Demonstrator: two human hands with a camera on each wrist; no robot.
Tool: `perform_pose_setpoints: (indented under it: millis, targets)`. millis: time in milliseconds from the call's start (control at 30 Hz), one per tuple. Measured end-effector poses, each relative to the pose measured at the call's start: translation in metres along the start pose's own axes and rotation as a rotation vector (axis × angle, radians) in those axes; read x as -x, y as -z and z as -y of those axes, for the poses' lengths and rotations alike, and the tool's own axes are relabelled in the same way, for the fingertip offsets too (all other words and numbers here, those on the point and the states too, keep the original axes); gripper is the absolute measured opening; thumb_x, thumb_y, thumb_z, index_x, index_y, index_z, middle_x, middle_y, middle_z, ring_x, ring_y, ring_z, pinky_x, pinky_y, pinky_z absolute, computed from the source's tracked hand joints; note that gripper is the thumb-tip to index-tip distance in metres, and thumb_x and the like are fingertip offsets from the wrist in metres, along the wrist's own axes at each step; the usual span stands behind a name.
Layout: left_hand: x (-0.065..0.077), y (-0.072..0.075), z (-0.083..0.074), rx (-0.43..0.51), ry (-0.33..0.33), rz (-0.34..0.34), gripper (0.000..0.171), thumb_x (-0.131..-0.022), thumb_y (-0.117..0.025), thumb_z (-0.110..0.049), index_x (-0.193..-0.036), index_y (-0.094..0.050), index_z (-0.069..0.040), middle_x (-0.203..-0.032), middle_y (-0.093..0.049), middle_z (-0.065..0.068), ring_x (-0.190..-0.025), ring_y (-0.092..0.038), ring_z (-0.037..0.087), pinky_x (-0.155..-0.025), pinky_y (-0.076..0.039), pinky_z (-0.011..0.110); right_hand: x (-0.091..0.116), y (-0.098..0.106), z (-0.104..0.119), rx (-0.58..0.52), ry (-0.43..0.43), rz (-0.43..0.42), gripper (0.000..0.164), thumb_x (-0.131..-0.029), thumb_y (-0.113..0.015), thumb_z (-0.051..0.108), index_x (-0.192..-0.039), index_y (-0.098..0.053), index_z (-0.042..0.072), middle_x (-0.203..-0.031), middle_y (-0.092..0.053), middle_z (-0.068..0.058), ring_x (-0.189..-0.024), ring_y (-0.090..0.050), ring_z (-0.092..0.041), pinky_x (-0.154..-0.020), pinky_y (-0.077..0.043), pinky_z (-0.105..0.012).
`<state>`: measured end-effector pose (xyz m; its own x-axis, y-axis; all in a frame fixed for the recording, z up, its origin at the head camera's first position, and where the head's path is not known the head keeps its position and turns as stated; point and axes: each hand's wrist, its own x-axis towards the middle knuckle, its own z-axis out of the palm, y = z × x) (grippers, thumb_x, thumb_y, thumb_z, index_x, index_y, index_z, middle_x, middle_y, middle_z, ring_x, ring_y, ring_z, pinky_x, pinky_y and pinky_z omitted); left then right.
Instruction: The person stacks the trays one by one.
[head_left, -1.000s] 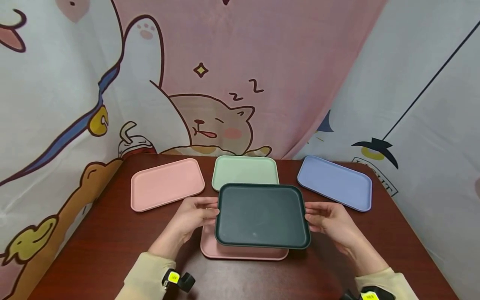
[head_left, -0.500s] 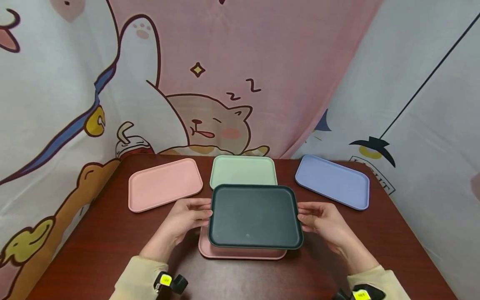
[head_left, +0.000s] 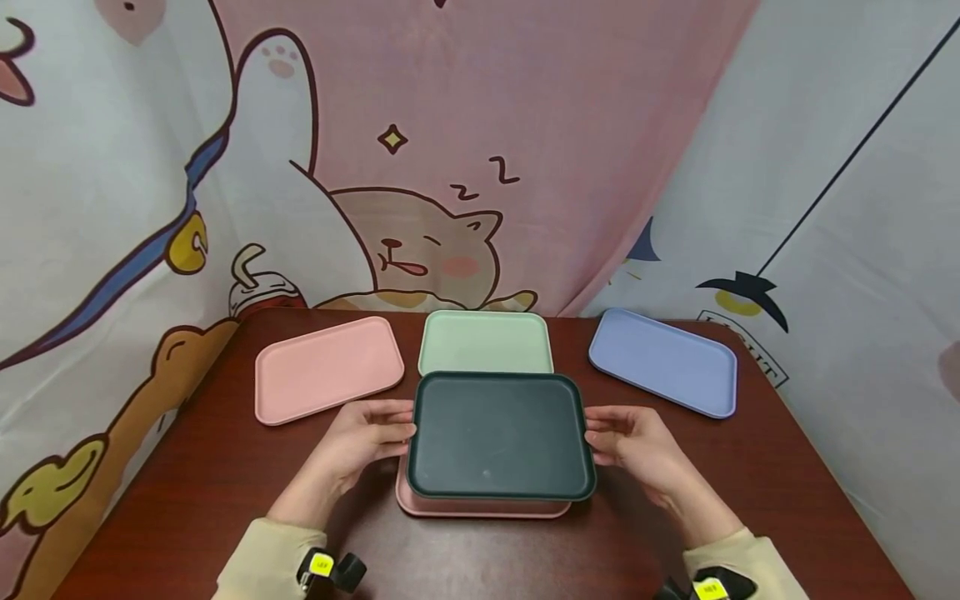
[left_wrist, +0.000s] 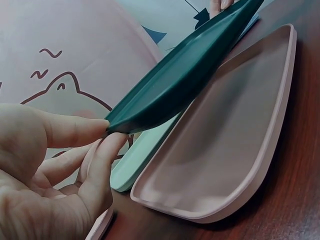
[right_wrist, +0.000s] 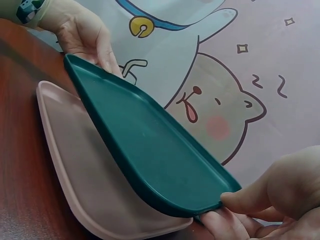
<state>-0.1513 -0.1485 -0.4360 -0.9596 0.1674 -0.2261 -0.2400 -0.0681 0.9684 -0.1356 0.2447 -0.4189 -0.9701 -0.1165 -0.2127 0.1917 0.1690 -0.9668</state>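
Note:
A dark green tray (head_left: 501,437) is held up in the air between both hands. My left hand (head_left: 360,442) pinches its left rim between thumb and fingers, and my right hand (head_left: 637,446) pinches the right rim the same way. Below it, apart from it, a dusty pink tray (head_left: 480,507) lies on the table, mostly hidden in the head view. The left wrist view shows a gap between the dark green tray (left_wrist: 175,75) and the pink tray (left_wrist: 225,130). In the right wrist view the dark green tray (right_wrist: 150,140) overhangs part of the pink tray (right_wrist: 85,155).
Along the back of the brown table (head_left: 187,500) lie a light pink tray (head_left: 330,369) at left, a mint green tray (head_left: 486,343) in the middle and a blue tray (head_left: 663,362) at right. A patterned curtain (head_left: 525,125) hangs behind the table.
Both hands have carried the dark green tray a little to the left, so it sits more squarely over the pink tray. The head view has shifted slightly.

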Motion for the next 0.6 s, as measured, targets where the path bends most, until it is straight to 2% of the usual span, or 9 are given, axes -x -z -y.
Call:
perform_pose_setpoints:
  millis: [267,600]
  targets:
    - [0.003,0.003,0.002,-0.009,0.009,-0.007,0.044,-0.093,-0.071,0.010,-0.135,-0.061,0.016,-0.110,-0.072,0.015,-0.088,-0.072,0.017,-0.077,-0.065,0.032,-0.001,-0.005,-0.007,0.001,-0.010,0.008,0.044,-0.100,-0.065,-0.005,-0.141,-0.053,-0.017,-0.119,-0.064,-0.023,-0.089,-0.071,-0.018,-0.074,-0.065,-0.033]
    - [0.005,0.008,0.007,-0.008,0.008,0.018,0.047,-0.093,-0.072,0.008,-0.137,-0.058,0.018,-0.111,-0.071,0.016,-0.090,-0.072,0.017,-0.079,-0.065,0.033,0.000,-0.011,-0.012,0.007,-0.019,0.010,0.043,-0.100,-0.065,-0.006,-0.139,-0.054,-0.018,-0.120,-0.064,-0.024,-0.091,-0.071,-0.020,-0.073,-0.065,-0.034]
